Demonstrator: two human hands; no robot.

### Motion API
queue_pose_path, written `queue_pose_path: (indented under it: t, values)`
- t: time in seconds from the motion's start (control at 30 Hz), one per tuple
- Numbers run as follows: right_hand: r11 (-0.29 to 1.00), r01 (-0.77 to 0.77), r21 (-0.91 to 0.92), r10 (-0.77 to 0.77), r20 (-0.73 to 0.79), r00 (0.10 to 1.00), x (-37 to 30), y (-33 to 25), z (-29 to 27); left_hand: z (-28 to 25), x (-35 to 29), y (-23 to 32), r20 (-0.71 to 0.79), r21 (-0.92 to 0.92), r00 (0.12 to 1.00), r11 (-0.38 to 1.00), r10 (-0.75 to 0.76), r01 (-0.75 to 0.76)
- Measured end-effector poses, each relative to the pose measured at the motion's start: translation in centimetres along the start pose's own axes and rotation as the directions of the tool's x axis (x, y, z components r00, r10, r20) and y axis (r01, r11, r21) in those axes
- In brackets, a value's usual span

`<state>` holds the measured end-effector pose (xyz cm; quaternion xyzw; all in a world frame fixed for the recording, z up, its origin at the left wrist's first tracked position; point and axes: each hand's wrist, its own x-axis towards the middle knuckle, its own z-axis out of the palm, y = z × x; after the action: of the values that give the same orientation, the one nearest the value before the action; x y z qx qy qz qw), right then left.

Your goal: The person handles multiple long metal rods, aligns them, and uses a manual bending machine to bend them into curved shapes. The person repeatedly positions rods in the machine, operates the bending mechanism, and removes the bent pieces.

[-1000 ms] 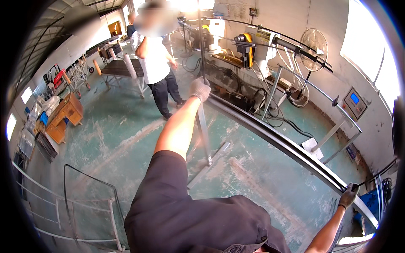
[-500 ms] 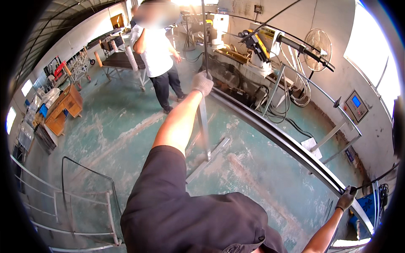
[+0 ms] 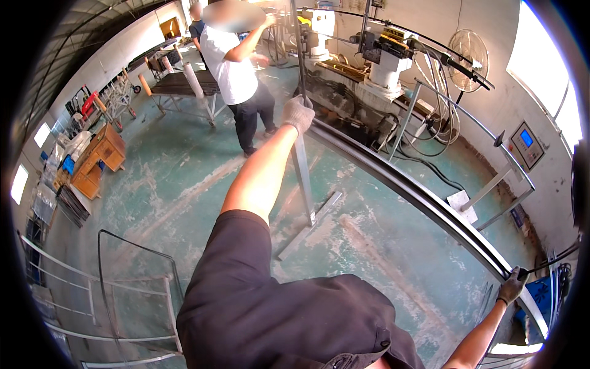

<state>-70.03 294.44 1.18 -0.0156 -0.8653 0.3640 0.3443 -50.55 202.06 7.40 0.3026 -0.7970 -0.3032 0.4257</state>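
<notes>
At beam (image 3: 413,202): L hand (image 3: 298,115), R hand (image 3: 513,286) on dk rod (image 3: 300,69).

At the far end of the metal rail (image 3: 405,189), your left hand (image 3: 298,115) hides its own fingertips around a dark bar (image 3: 299,55), itself cut by the upper edge. At the near end, your right hand's (image 3: 513,286) fingertips are indistinct. Left of the rail, a co-worker's head (image 3: 233,16) is blurred.
</notes>
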Motion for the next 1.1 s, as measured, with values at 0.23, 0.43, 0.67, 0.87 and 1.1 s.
queue_pose_path:
  t: [0.23, 0.43, 0.67, 0.87, 1.1]
  values:
    - [0.999, -0.024, -0.029, 0.024, -0.018, 1.000, -0.4, -0.3, -0.3, -0.2, -0.7, 1.4, 0.046, 0.033, 0.999, 0.999, -0.017, 0.015]
    - [0.997, 0.006, 0.082, -0.008, 0.020, 1.000, -0.2, 0.5, 0.1, -0.3, -0.4, 0.7, -0.004, 0.006, 1.000, 1.000, 0.018, -0.018]
    - [0.997, 0.023, 0.068, -0.021, -0.025, 0.999, -0.6, 0.2, 0.2, -0.8, -1.0, 2.4, 0.061, 0.007, 0.996, 0.998, -0.063, 0.063]
    - [0.997, 0.054, 0.053, -0.054, -0.005, 0.999, -0.9, -1.1, 0.3, -0.6, -0.5, 1.0, 0.035, 0.041, 0.998, 0.998, -0.044, 0.043]
    - [0.999, 0.031, 0.021, -0.031, -0.011, 0.999, -0.8, 0.2, -0.7, 0.3, -0.5, 2.0, 0.041, 0.021, 0.997, 0.998, -0.066, 0.065]
